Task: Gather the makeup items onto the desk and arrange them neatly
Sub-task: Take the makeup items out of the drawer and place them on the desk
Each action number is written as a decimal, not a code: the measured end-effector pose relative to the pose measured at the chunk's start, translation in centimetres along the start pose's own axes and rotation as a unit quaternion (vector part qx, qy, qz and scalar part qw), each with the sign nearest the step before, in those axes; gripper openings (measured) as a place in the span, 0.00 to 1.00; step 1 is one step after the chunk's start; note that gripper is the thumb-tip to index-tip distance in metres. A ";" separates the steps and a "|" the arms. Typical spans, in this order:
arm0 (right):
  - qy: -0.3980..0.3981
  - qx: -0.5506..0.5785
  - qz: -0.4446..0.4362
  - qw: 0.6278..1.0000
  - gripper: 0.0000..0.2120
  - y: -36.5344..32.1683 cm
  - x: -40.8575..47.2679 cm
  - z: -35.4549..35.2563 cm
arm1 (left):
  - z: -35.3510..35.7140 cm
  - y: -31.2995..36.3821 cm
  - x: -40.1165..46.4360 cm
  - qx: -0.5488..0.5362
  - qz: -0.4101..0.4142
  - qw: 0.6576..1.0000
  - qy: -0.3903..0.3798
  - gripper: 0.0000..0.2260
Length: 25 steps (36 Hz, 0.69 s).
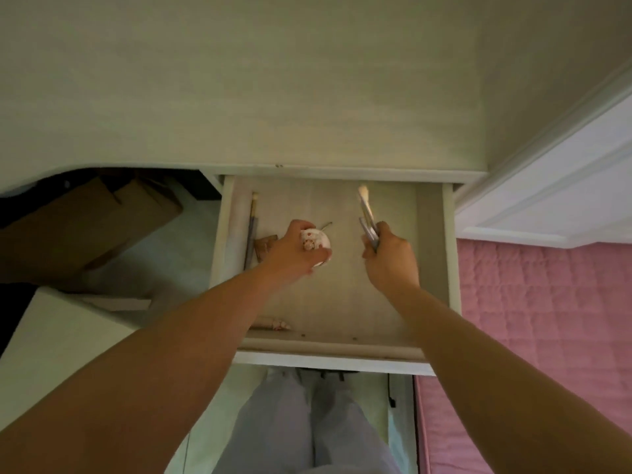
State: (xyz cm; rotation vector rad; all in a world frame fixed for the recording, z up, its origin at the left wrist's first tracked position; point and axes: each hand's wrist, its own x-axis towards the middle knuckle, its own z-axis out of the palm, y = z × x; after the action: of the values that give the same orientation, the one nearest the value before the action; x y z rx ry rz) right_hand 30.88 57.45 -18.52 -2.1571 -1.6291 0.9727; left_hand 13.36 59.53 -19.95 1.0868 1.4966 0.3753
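Note:
An open pale drawer sticks out from under the desk top. Inside it, my left hand grips a small round white case with a pink figure. My right hand holds a bunch of makeup brushes, their pale tips pointing away from me. Along the drawer's left wall lies another long brush, with a small tan item beside it. Near the drawer's front edge rests a pinkish tube, partly hidden by my left forearm.
A brown cardboard box sits under the desk on the left. A pink quilted bed lies to the right, below a white panelled wall or door. My legs show below the drawer.

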 end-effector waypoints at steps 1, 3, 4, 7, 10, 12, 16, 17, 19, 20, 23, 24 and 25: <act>0.015 -0.004 -0.018 1.000 0.06 -1.2 0.5 -0.9 | -0.6 1.1 -0.2 -0.014 0.017 1.000 0.003 0.19; 0.043 -0.012 -0.047 0.998 0.06 -3.8 1.8 -2.7 | -1.9 3.6 -0.4 -0.028 0.051 0.998 0.019 0.17; 0.056 -0.018 -0.056 0.997 0.07 -5.1 2.5 -3.4 | -2.6 4.7 -0.4 -0.031 0.065 0.997 0.030 0.17; 0.082 -0.045 -0.054 0.994 0.10 -8.9 5.0 -5.1 | -5.1 7.7 0.1 -0.027 0.105 0.992 0.057 0.22; 0.085 -0.084 -0.041 0.992 0.12 -12.1 7.8 -5.7 | -8.0 9.9 1.6 0.024 0.148 0.985 0.091 0.27; 0.086 -0.099 -0.026 0.991 0.13 -13.8 9.9 -5.6 | -10.0 11.1 3.2 0.065 0.167 0.976 0.123 0.28; 0.081 -0.133 -0.004 0.988 0.13 -16.3 13.9 -4.4 | -13.3 12.5 6.8 0.128 0.164 0.967 0.149 0.30; 0.081 -0.143 -0.002 0.986 0.13 -16.7 14.8 -4.0 | -14.1 12.6 7.8 0.147 0.161 0.964 0.154 0.30; 0.080 -0.158 0.001 0.984 0.12 -17.2 16.6 -3.2 | -15.5 12.7 9.7 0.177 0.152 0.958 0.166 0.31; 0.081 -0.163 0.000 0.983 0.12 -17.3 17.6 -2.8 | -16.1 12.7 10.8 0.192 0.148 0.955 0.170 0.31; 0.085 -0.198 -0.009 0.976 0.14 -17.5 20.2 -1.7 | -17.5 12.2 13.4 0.242 0.146 0.944 0.170 0.30; 0.086 -0.212 -0.014 0.973 0.15 -17.5 20.9 -1.4 | -17.8 12.0 14.2 0.256 0.155 0.939 0.171 0.30; 0.087 -0.226 -0.016 0.970 0.16 -17.4 21.5 -1.1 | -18.0 11.8 14.8 0.268 0.166 0.933 0.174 0.30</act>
State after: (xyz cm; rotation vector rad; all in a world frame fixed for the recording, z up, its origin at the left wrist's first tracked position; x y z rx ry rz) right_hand 21.69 83.37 -15.18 -2.4022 -1.9305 0.4092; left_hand 3.77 83.41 -15.28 1.7951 1.7834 0.4196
